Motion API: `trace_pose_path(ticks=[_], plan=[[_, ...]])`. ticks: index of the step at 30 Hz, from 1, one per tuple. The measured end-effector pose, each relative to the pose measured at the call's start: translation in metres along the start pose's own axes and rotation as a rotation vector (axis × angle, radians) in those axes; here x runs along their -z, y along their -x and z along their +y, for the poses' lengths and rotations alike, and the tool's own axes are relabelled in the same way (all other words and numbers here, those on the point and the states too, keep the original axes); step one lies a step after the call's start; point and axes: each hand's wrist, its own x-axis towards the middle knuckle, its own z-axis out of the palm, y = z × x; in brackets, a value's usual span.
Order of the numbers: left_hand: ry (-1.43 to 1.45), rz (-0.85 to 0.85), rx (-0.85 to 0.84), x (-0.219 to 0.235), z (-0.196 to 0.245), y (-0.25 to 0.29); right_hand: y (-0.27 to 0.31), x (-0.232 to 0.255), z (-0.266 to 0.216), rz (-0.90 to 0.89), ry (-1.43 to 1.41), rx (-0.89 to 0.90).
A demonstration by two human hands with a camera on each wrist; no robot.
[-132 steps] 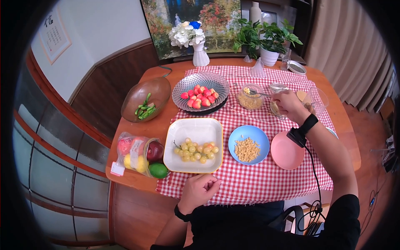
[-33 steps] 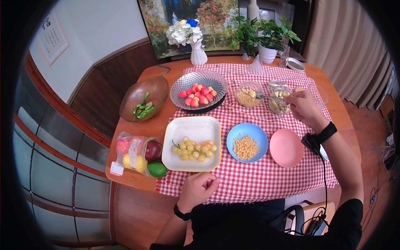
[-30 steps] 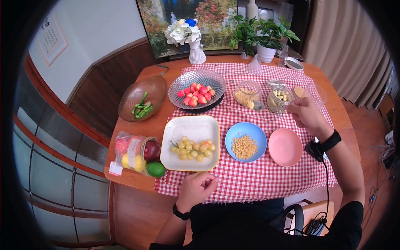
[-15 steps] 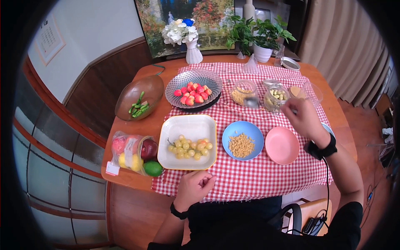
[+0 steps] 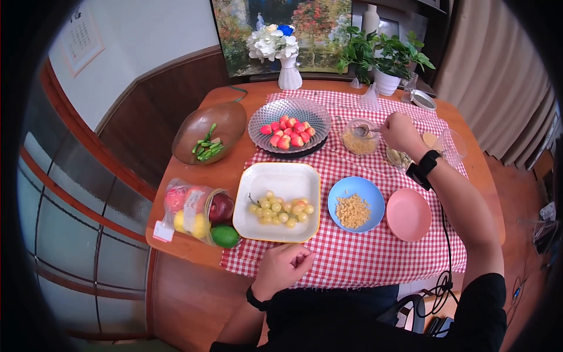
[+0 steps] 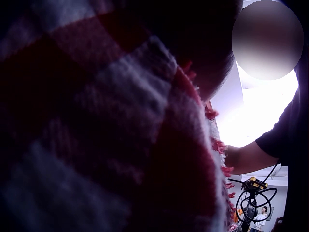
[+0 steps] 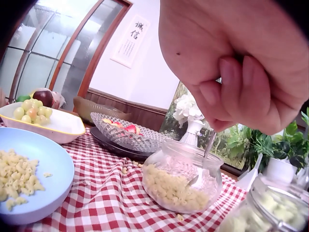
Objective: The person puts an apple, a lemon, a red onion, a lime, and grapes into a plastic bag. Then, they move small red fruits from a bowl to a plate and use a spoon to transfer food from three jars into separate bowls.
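Note:
My right hand [image 5: 402, 135] is over the back right of the table, fingers curled round the handle of a metal spoon [image 7: 209, 144]. The spoon's tip reaches down into a round glass jar [image 7: 187, 150] part filled with macaroni [image 7: 174, 188]. Close beside it stands a second glass jar [image 7: 264, 191] of pale greenish pieces, partly covered by my right wrist in the head view. My left hand [image 5: 284, 267] rests at the table's front edge, loosely curled and holding nothing. Checked cloth fills most of the left wrist view.
A blue plate [image 5: 332, 214] of macaroni and a pink bowl [image 5: 409, 215] stand in front of the jars. Left of them are a white tray [image 5: 243, 226] with grapes, a cut-glass bowl [image 5: 258, 120] of red fruit, a brown bowl [image 5: 229, 117] and bagged fruit [image 5: 193, 211].
Half a second ago my right hand was farther right and nearer, beside the second jar. It has moved left and back, bringing the spoon into the macaroni jar. The left hand stays put.

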Motion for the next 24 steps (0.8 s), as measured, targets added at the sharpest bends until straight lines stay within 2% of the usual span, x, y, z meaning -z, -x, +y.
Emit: trace_pose_path(ticks=[5, 7, 8, 10, 11, 13, 19, 24], plan=[[-0.007, -0.022, 0.011, 0.001, 0.0, -0.001, -0.003, -0.015, 0.011, 0.066, -0.044, 0.036], [-0.001, -0.025, 0.014, 0.001, 0.0, -0.001, 0.002, 0.0, 0.0, -0.174, -0.445, -0.367], [0.003, -0.028, 0.016, 0.001, 0.0, -0.001, 0.004, 0.003, 0.0, -0.175, -0.445, -0.367], [-0.002, -0.026, 0.012, 0.001, -0.001, -0.001, 0.01, 0.008, 0.002, -0.277, -0.732, -0.483], [-0.008, -0.025, 0.008, 0.001, -0.001, -0.001, 0.012, 0.008, 0.003, -0.278, -0.732, -0.482], [-0.005, -0.026, 0.009, 0.001, 0.0, -0.001, 0.016, 0.009, 0.004, -0.302, -0.93, -0.546], [-0.006, -0.016, 0.004, 0.0, 0.002, -0.002, 0.026, 0.007, 0.012, -0.332, -1.118, -0.599], [0.027, 0.035, -0.039, -0.004, 0.001, -0.003, 0.038, 0.012, 0.016, -0.326, -1.169, -0.605]])
